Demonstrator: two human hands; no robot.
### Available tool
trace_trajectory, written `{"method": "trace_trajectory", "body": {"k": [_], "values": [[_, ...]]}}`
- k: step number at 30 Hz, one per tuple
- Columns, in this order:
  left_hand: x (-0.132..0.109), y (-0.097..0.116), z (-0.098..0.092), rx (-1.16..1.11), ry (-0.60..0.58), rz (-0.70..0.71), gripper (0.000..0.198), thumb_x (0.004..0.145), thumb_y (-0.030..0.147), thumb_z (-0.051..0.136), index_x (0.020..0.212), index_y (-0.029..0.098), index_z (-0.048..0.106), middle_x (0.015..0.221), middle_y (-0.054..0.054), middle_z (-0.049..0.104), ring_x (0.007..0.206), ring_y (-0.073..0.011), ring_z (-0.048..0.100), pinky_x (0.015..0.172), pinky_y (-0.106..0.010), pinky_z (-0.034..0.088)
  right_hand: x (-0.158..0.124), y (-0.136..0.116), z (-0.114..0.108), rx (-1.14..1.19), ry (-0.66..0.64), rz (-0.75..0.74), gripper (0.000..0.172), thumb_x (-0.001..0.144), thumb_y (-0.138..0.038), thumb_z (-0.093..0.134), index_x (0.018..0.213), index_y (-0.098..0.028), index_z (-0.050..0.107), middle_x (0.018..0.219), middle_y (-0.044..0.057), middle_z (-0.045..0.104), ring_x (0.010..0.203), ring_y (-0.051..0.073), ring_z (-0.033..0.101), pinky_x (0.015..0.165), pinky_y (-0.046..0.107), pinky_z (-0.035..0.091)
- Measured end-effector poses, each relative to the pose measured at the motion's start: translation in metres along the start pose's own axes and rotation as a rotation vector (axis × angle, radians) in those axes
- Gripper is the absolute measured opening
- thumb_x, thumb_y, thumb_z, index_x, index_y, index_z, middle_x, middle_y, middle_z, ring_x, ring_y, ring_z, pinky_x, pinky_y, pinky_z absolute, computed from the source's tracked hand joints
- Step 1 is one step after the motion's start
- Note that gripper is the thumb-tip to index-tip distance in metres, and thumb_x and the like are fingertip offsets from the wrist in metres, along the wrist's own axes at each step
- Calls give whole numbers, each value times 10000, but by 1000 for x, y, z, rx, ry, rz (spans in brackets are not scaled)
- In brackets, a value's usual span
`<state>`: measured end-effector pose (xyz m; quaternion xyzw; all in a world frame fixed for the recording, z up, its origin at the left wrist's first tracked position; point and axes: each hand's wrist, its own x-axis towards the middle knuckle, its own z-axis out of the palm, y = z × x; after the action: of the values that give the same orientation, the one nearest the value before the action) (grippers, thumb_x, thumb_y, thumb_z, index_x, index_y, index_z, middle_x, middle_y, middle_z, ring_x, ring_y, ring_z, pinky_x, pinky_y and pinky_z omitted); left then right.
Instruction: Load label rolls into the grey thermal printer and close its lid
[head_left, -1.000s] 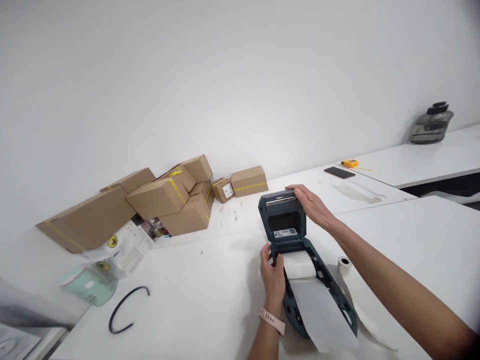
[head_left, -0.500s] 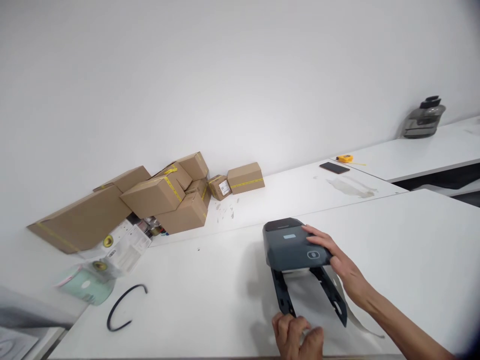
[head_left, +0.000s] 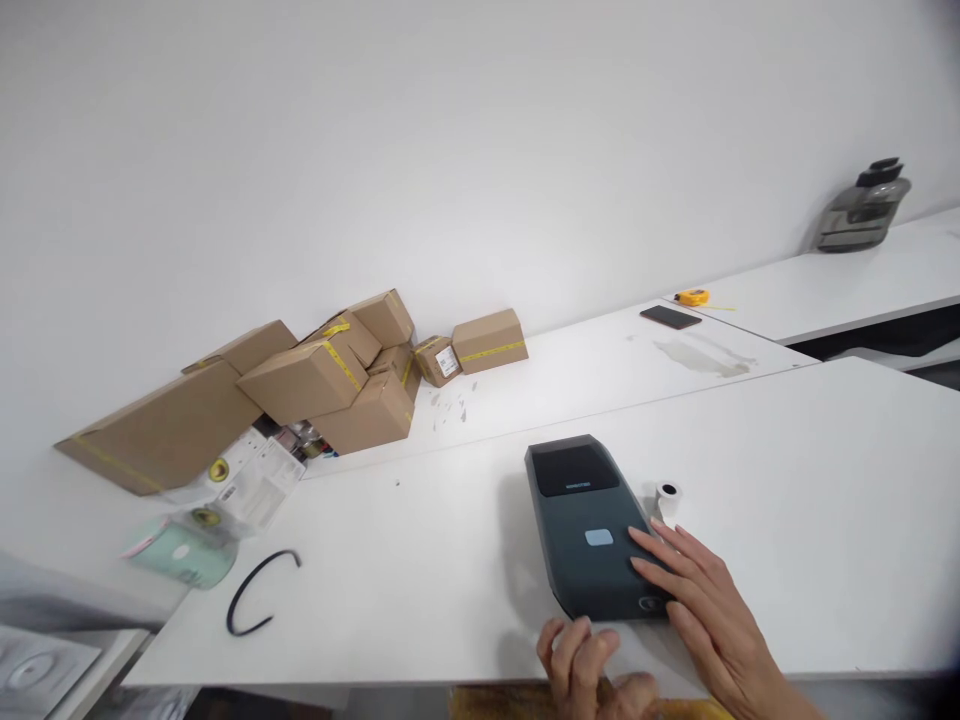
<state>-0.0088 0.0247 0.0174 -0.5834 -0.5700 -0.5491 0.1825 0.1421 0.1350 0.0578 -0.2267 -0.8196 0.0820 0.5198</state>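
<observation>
A dark blue-grey printer-like device lies on the white table, with a black glossy panel at its far end and a pale blue button in the middle. My right hand rests along its right side, fingers stretched out over the top cover. At the near left corner my left hand has its fingers curled against the front edge; what they hold, if anything, is hidden. Just right of the device stands a small white paper roll. The device's black side frame is now covered.
Cardboard boxes are stacked at the back left, near a mint-green container. A curved black strip lies on the left. Farther back right are a phone, a yellow tape measure and a dark translucent bottle.
The cover has come down over the black frame. My right hand moved nearer and lower with it, its fingers flattening. The paper roll has come into view beside the device.
</observation>
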Motion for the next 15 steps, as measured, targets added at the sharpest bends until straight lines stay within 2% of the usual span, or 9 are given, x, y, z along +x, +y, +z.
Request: {"method": "trace_trajectory", "body": {"k": [2,3,5,7,9,12,13,15], "values": [[11,5,-4,-152,-25,-196,309,964,535,519,914,344,756,1127,-87,759,1200,-310,637,1105,-528,432,1,-3,-1,-5,25,0,389,980,-127,434,1320,-186,612,1439,116,608,1422,284,477,1152,488,349],[21,7,-6,-233,-37,-309,359,978,550,474,1014,320,747,1294,-104,702,1315,-326,569,1141,-530,408,4,-4,-1,-12,42,-4,368,975,-110,445,1285,-188,628,1387,115,644,1380,271,519,1131,474,374],[47,8,-6,-362,-83,-571,433,1002,516,437,1271,254,654,1580,-126,468,1476,-319,411,1179,-473,388,13,-7,-1,-35,83,4,296,966,-82,480,1166,-204,660,1253,100,712,1260,246,605,1070,444,427],[74,5,-3,-444,-181,-844,610,985,525,503,1516,235,422,1690,-116,278,1558,-290,268,1209,-408,363,28,-10,-1,-78,120,41,213,970,-84,507,1024,-219,662,1068,75,750,1070,229,670,956,419,476],[96,0,3,-585,-274,-1041,798,915,561,621,1576,239,311,1699,-108,261,1552,-283,289,1185,-350,398,47,-13,0,-158,112,110,199,991,-121,512,863,-218,630,824,46,704,812,205,641,774,384,475],[107,-5,12,-734,-295,-1128,930,831,566,724,1581,219,297,1685,-114,303,1530,-277,341,1171,-311,412,78,-16,3,-328,9,176,353,1027,-220,495,678,-217,547,615,6,539,619,179,481,628,355,374],[106,-6,14,-744,-272,-1134,935,818,566,737,1576,219,314,1678,-112,321,1528,-277,344,1175,-313,407,88,-16,6,-370,-43,175,385,1037,-245,480,657,-217,538,604,5,526,611,180,468,623,357,359],[101,-7,17,-725,-212,-1138,924,796,571,752,1557,224,361,1659,-105,363,1525,-285,350,1187,-325,395,105,-15,12,-396,-157,138,371,1054,-261,438,725,-210,602,679,23,602,670,196,531,663,372,380]]}}
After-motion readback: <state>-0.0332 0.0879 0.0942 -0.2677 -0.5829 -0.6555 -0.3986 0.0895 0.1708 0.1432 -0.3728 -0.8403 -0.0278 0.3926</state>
